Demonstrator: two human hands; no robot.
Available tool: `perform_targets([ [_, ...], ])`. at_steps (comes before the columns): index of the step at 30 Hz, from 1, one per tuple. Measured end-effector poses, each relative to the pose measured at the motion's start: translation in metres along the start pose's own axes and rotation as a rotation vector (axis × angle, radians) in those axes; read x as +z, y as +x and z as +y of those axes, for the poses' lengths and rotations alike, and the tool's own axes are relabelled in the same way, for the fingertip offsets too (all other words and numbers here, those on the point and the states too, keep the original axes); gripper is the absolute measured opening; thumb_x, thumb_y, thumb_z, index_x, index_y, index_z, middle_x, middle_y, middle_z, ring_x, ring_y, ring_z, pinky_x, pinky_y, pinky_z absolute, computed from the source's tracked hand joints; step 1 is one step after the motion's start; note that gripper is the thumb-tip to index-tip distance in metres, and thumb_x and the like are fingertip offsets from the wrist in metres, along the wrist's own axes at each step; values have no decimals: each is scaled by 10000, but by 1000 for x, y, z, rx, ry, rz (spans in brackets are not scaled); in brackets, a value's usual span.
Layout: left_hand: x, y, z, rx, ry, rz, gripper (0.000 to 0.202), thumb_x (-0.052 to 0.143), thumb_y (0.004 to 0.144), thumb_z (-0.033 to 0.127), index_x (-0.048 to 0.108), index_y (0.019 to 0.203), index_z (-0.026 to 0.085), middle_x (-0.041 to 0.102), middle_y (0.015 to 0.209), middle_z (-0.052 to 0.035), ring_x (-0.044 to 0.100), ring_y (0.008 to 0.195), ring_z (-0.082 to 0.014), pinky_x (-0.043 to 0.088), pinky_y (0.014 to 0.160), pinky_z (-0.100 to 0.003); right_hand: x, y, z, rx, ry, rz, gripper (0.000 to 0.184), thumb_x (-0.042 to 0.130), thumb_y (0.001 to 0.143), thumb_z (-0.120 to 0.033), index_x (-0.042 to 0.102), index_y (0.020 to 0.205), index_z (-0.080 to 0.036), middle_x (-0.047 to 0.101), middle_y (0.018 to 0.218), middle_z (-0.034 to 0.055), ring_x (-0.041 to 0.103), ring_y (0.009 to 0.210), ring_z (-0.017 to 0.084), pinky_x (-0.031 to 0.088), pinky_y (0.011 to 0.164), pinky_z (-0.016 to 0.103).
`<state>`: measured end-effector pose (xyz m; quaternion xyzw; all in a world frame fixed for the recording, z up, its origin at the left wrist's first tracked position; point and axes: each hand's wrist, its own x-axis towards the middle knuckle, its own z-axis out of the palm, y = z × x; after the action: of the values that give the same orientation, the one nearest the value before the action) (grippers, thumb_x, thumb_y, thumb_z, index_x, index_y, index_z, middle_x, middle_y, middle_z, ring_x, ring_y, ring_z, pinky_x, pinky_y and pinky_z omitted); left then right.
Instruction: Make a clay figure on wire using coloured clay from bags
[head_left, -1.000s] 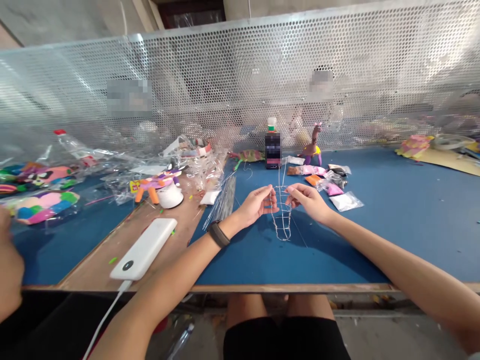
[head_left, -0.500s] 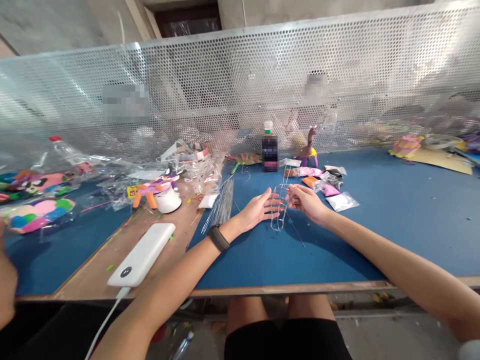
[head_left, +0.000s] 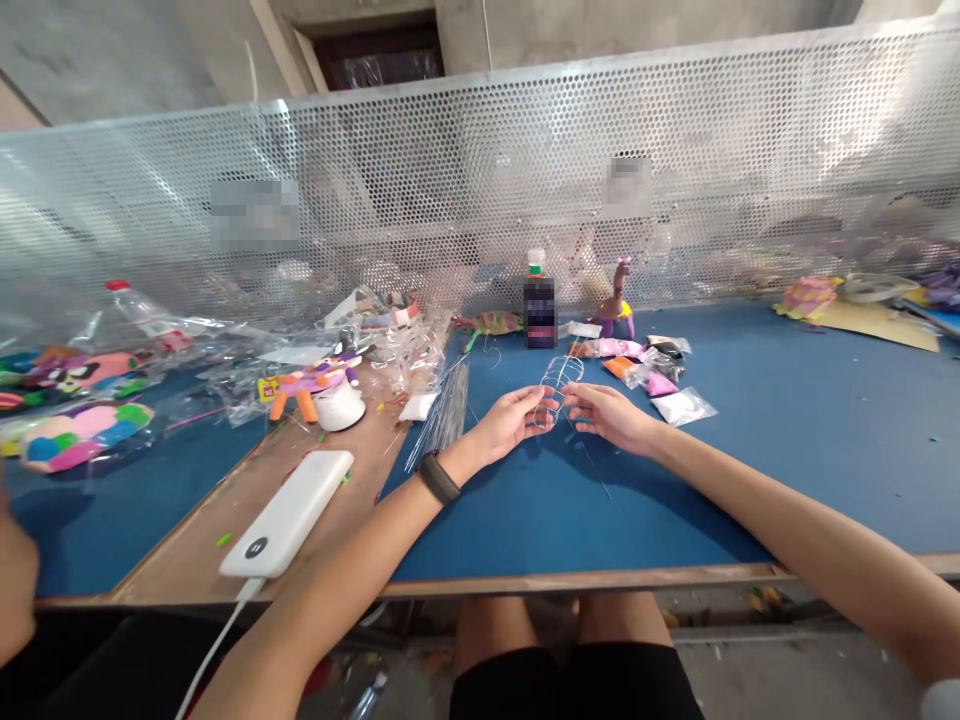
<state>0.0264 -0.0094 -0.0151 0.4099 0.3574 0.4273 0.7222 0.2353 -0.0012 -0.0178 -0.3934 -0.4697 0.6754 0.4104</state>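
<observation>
Between my hands, above the blue tabletop [head_left: 517, 530], is a small wire frame [head_left: 562, 373] bent into a rounded cage. My left hand [head_left: 517, 420] grips its left lower side with thumb and fingers. On the right side, my right hand [head_left: 604, 412] pinches the frame with its fingertips. A single loose wire [head_left: 596, 470] slants down over the table below my right hand. To the left of my left hand lies a bundle of straight wires [head_left: 450, 405]. Small bags of coloured clay [head_left: 660, 383] lie beyond my right hand.
A white power bank [head_left: 289, 515] with a cable lies left of my forearm. Behind stand a bottle [head_left: 540, 310], a clay giraffe-like figure [head_left: 619, 300] and a perforated metal screen [head_left: 465, 180]. Plastic-wrapped clay figures [head_left: 86, 435] are at left, near another person's arm [head_left: 15, 580].
The wire frame has been turned and tilted, its rounded end now pointing up and away. My left hand has closed from spread fingers onto it.
</observation>
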Motion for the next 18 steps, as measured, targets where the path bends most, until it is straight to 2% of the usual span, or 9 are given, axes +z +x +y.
perform_targets([
  [5,1,-2,1,-39,-20,-1,145,759,929,270,710,954,135,653,793,-15,656,666,-103,596,707,-267,-2,2,3,-68,-19,4,286,731,913,-501,626,936,-235,736,953,43,704,807,151,601,671,255],
  [9,2,-2,0,-51,-56,-59,157,773,913,255,672,891,137,603,747,4,634,657,-100,606,733,-280,2,-1,0,-24,102,-25,269,707,943,-484,593,930,-241,738,910,30,718,818,156,620,755,297],
  [13,5,-3,-1,-38,-86,-108,133,718,952,235,660,898,129,588,720,2,625,667,-100,613,803,-295,7,-4,-2,-5,198,-65,237,674,981,-434,570,906,-235,691,827,-10,694,736,125,614,758,280],
  [18,10,-5,0,-42,-141,-153,150,622,994,182,630,859,118,585,718,-11,638,697,-108,609,852,-300,6,-5,-2,-33,191,-91,228,660,993,-414,559,909,-227,662,802,-37,692,699,112,601,720,257],
])
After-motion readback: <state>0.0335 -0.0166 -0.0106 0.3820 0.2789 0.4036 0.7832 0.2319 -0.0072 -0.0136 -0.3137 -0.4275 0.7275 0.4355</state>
